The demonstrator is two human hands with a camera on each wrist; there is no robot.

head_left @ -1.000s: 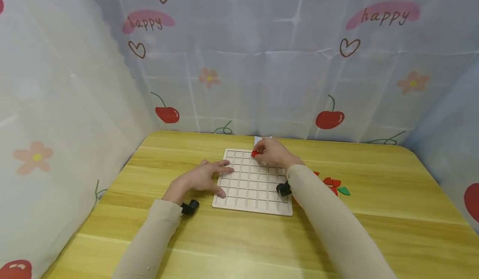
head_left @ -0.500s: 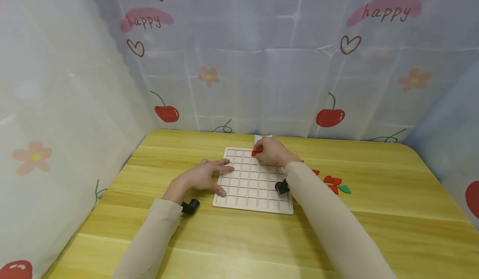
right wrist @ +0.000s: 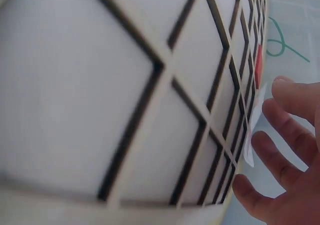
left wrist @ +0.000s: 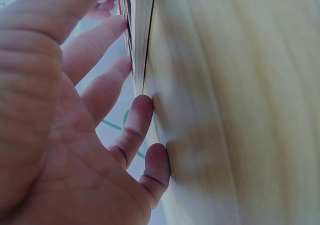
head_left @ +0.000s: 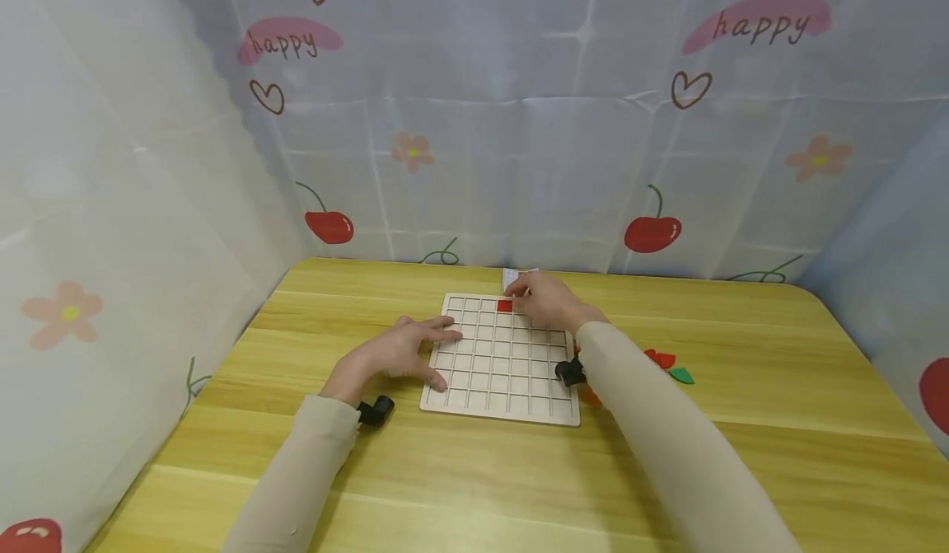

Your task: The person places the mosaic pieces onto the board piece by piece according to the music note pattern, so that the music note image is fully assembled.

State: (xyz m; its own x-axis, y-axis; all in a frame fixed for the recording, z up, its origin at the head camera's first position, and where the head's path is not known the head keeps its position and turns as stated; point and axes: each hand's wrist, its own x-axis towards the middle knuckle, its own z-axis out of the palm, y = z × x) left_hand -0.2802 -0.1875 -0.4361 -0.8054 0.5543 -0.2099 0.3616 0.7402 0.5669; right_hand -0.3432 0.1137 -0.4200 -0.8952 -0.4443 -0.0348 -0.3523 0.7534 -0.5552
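Note:
A pale wooden grid board (head_left: 474,384) lies on the table. One red square tile (head_left: 505,306) sits in a cell of its far row; in the right wrist view the tile (right wrist: 258,67) appears edge-on. Just right of that tile, my right hand (head_left: 550,302) hovers over the board's far edge, fingers loosely bent and holding nothing. My left hand (head_left: 400,349) spreads along the board's left side, thumb and fingertips at its border. From the left wrist, the hand's (left wrist: 95,115) two lower fingertips touch the tabletop beside the board's edge.
Right of the board lie loose red pieces (head_left: 666,361), a green piece (head_left: 681,376) and an orange one (head_left: 591,397), partly behind the right sleeve. A printed paper (head_left: 510,277) rests behind the board. A patterned curtain (head_left: 474,166) rises at the table's back edge.
My right hand has let go of the red tile and shifted slightly right, leaving the tile in the far row. The left hand stays at the board's side.

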